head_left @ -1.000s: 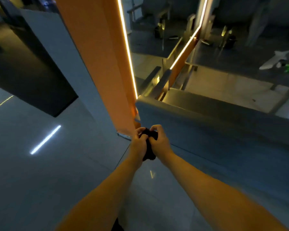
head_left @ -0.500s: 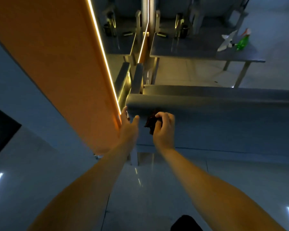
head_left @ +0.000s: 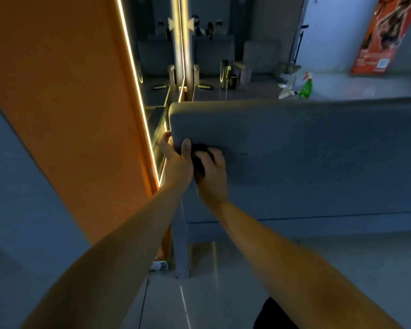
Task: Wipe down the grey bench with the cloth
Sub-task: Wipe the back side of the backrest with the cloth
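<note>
**Cloth pressed to bench, 9 o'clock end**
Right hand (head_left: 211,176) curled over the dark cloth (head_left: 198,162), pinning it to the bench (head_left: 306,150) face, likely to start wiping there. Left hand (head_left: 176,162) clasped the end edge just beside it, probably for bracing. The right hand mostly hid the cloth; the bottle (head_left: 306,87) at 1 o'clock was blurred.

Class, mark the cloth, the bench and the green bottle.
cloth (head_left: 199,160), head view, dark bunched middle.
bench (head_left: 318,162), head view, bare grey face.
green bottle (head_left: 306,89), head view, its body.
</note>
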The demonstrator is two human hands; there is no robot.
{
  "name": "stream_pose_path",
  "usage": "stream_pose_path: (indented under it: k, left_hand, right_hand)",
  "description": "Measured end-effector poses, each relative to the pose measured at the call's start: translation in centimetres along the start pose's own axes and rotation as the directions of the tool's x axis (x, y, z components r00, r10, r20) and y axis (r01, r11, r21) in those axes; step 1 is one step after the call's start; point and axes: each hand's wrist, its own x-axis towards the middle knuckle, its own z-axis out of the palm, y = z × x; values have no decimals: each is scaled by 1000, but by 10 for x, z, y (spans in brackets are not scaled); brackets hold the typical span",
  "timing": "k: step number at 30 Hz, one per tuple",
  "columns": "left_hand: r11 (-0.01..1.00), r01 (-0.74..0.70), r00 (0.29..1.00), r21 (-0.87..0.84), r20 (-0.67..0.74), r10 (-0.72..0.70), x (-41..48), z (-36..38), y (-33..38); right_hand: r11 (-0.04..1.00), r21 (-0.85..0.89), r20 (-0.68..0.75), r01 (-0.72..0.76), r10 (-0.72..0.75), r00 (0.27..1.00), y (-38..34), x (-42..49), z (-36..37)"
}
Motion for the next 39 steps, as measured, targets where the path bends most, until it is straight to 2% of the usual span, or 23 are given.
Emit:
stream_pose_path:
  k: [4,10,12,15,18,21,24,27,29,31,33,36,39]
  left_hand:
    - [997,7,997,-77,75,-1,0,-9,-2]
    - [998,-63,987,-23,144,65,2,-21,-2]
    - [996,-92,986,6,143,90,2,-25,-1]
    - [995,-94,970,-32,222,98,6,-31,-4]
    - [988,-130,955,82,280,102,12,-39,-6]
    - [986,-162,919,25,367,142,10,-49,-12]
    - [985,-159,908,64,402,120,11,-51,-13]
    - [983,-173,917,66,375,136,8,-50,-13]
    - [978,-188,920,90,365,143,6,-51,-18]
    - [982,-174,916,75,378,133,4,-52,-21]
    - [983,-175,919,58,369,141,3,-50,-18]
    - [989,-149,912,-19,385,144,5,-49,-22]
    - [993,-115,922,-17,369,113,6,-49,-25]
  right_hand:
    - [998,-12,-124,62,-63,990,-15,13,-18]
    - [967,-128,-310,221,-251,917,-59,50,-33]
    - [950,-147,-285,277,-309,907,-70,59,-26]
    - [918,-249,-166,308,-353,921,-67,57,-13]
    - [908,-290,-114,301,-345,932,-50,47,-10]
    - [931,-291,-43,220,-243,969,-20,14,-6]
    - [966,-250,-6,65,-69,998,-3,-9,2]
    - [974,-223,-23,46,-53,998,-13,0,-6]
    - [970,-208,-87,128,-148,985,-32,9,-18]
    - [955,-201,-209,219,-260,943,-51,26,-28]
    - [948,-198,-288,248,-298,910,-64,48,-29]
    - [948,-223,-249,228,-281,927,-64,54,-12]
    - [926,-274,-196,260,-318,928,-48,46,-3]
